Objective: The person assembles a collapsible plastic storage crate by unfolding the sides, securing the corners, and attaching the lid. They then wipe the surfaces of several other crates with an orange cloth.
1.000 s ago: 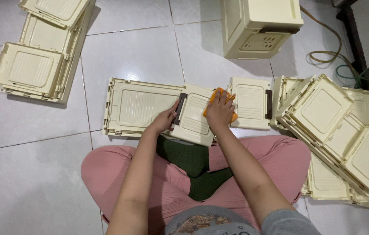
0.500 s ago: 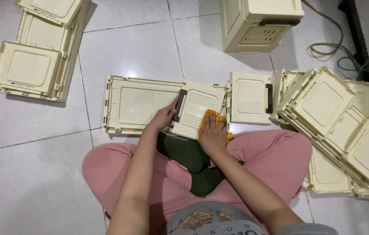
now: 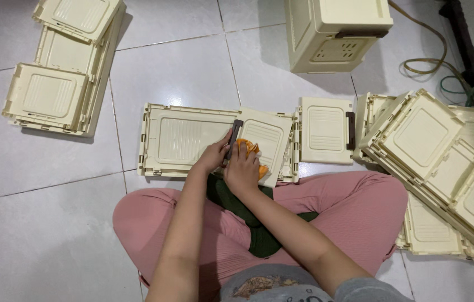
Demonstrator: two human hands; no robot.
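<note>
- Single view only, from a camera worn on the head, so nothing shared with a second view.
- Looking almost straight down at a white tiled floor (image 3: 52, 223), top of the frame farthest from the body.
- Close: bent knees in pink trousers (image 3: 360, 207) across the lower half, forearms rising from the bottom edge.
- Left hand (image 3: 213, 156) and right hand (image 3: 242, 170) just below centre, at arm's length.
- Far enough to take in cream plastic folding panels (image 3: 181, 140) at centre, upper left and right edge.
</note>
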